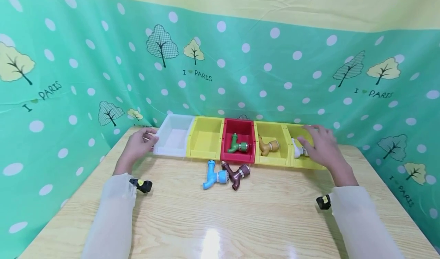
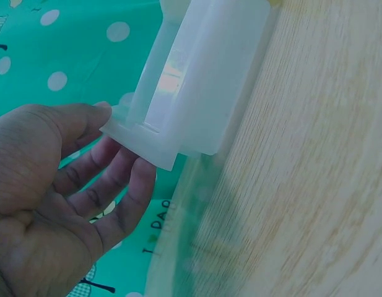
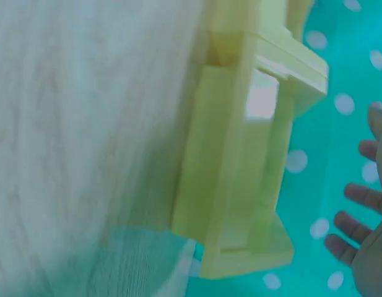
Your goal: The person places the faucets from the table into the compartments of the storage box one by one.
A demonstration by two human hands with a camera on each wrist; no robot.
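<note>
At the left end of a row of joined plastic bins, my left hand (image 1: 136,145) pinches the rim of the white bin (image 2: 203,80), thumb over the edge and fingertips beneath it. My right hand (image 1: 325,147) is by the rightmost yellow bin (image 3: 225,185), its fingers spread and apart from the wall in the right wrist view. That bin contains a white tap (image 1: 297,151), partly hidden behind the right hand in the head view. An orange-yellow tap (image 1: 266,147) lies in the neighbouring yellow bin, and a green tap (image 1: 235,146) in the red bin (image 1: 239,123).
A blue tap (image 1: 213,175) and a dark brown tap (image 1: 236,174) lie on the wooden table (image 1: 220,213) in front of the red bin. Another yellow bin (image 1: 206,135) sits between the white and red ones. A green dotted curtain (image 1: 220,79) hangs behind and beside the table.
</note>
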